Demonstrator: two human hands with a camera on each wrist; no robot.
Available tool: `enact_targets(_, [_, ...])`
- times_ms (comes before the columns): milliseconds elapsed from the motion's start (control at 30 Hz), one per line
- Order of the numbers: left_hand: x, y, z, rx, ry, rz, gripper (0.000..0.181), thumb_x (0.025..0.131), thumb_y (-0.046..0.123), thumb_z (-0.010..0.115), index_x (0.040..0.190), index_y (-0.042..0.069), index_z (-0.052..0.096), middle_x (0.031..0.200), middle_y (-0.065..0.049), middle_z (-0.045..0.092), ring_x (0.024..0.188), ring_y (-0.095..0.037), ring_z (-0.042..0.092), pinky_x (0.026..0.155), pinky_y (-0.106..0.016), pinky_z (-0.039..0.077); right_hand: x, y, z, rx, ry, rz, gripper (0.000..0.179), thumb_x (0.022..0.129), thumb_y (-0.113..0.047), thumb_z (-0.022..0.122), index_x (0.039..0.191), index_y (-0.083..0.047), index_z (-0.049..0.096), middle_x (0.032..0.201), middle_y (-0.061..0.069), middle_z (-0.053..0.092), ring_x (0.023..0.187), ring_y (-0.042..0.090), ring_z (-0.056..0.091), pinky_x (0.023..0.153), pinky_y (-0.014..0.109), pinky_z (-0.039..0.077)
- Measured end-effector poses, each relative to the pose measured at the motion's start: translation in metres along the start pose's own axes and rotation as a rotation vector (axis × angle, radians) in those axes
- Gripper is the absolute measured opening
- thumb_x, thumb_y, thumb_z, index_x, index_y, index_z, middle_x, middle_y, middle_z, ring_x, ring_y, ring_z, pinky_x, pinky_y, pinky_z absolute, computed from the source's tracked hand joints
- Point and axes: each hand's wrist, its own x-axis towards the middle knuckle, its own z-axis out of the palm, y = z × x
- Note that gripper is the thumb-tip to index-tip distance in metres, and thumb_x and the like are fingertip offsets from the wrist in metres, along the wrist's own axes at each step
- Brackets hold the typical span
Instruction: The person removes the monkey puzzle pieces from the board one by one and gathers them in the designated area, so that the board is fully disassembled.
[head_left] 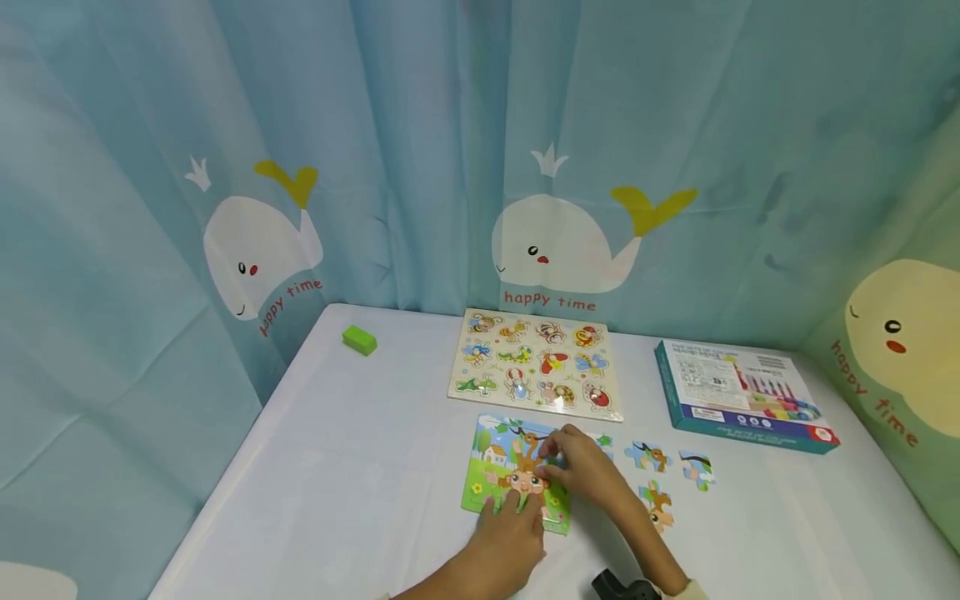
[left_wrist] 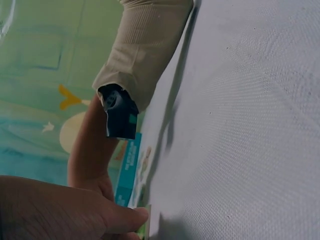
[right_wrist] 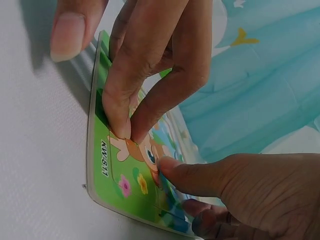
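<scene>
A jigsaw board [head_left: 474, 498] with a cartoon monkey lies flat on the white table. My left hand [head_left: 504, 540] rests on its near edge, fingertips pressing the picture beside the monkey's face, as the right wrist view also shows. Over the board's right part, my right hand [head_left: 587, 468] pinches what looks like a blue-green puzzle piece [right_wrist: 174, 200] between thumb and fingers, low against the board. The piece is blurred and partly hidden by the hand. Loose jigsaw pieces [head_left: 649, 457] lie to the right, one of them partly behind the right forearm.
Behind the jigsaw lies a wooden insect puzzle board [head_left: 536, 364]. A teal-sided box [head_left: 746, 393] sits at the back right, and a small green block [head_left: 360, 339] at the back left. A whale-print curtain [head_left: 420, 183] hangs beyond the table. A dark wrist camera [left_wrist: 120, 112] is on the right wrist.
</scene>
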Motion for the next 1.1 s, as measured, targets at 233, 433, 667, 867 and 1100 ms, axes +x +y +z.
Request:
enact_targets(233, [-0.0011,-0.0004,0.0001,0.016,0.037,-0.002,0.045,0.093,0.047,0.060,0.124,0.014,0.067,0.128,0.002,0.047,0.111,-0.020,0.050,0.083,-0.044,0.055,0.0012,-0.0025,0.0007,-0.002,0.008,0.021,0.018,0.078,-0.019,0.082,0.083,-0.016,0.064,0.088,-0.003,0.056,0.080,0.010,0.053,0.069,0.026,0.046])
enact_targets(433, [-0.0009,-0.0002,-0.0002,0.005,0.026,0.010,0.048,0.093,0.046,0.061,0.126,0.012,0.066,0.131,0.001,0.047,0.108,-0.021,0.050,0.082,-0.044,0.055,-0.0014,-0.0049,-0.0011,-0.013,-0.003,-0.012,0.020,0.077,-0.022,0.082,0.085,-0.015,0.065,0.090,-0.002,0.056,0.080,0.010,0.052,0.069,0.026,0.046])
enact_targets(667, [-0.0010,-0.0002,-0.0007,0.029,0.007,0.008,0.048,0.092,0.049,0.061,0.126,0.016,0.066,0.130,0.003,0.047,0.112,-0.021,0.049,0.085,-0.044,0.055,-0.0012,-0.0060,-0.0014,-0.012,-0.009,-0.009,0.025,0.076,-0.024,0.083,0.085,-0.015,0.063,0.089,-0.001,0.055,0.079,0.010,0.051,0.069,0.027,0.045])
enact_targets(867, [0.0004,-0.0007,-0.0009,0.020,-0.006,-0.001,0.047,0.093,0.048,0.060,0.127,0.016,0.066,0.131,0.002,0.047,0.113,-0.021,0.048,0.086,-0.044,0.054,-0.0002,-0.0065,-0.0005,-0.004,-0.015,0.003,0.027,0.076,-0.025,0.083,0.086,-0.014,0.061,0.089,-0.001,0.055,0.079,0.010,0.050,0.069,0.027,0.046])
enact_targets(1100, [-0.0001,-0.0010,-0.0004,0.003,0.011,0.011,0.046,0.092,0.047,0.062,0.125,0.015,0.067,0.126,0.002,0.048,0.112,-0.021,0.050,0.085,-0.044,0.055,0.0008,-0.0046,0.0004,0.019,-0.018,-0.016,0.029,0.075,-0.024,0.084,0.088,-0.013,0.061,0.085,-0.003,0.056,0.076,0.010,0.050,0.067,0.024,0.045])
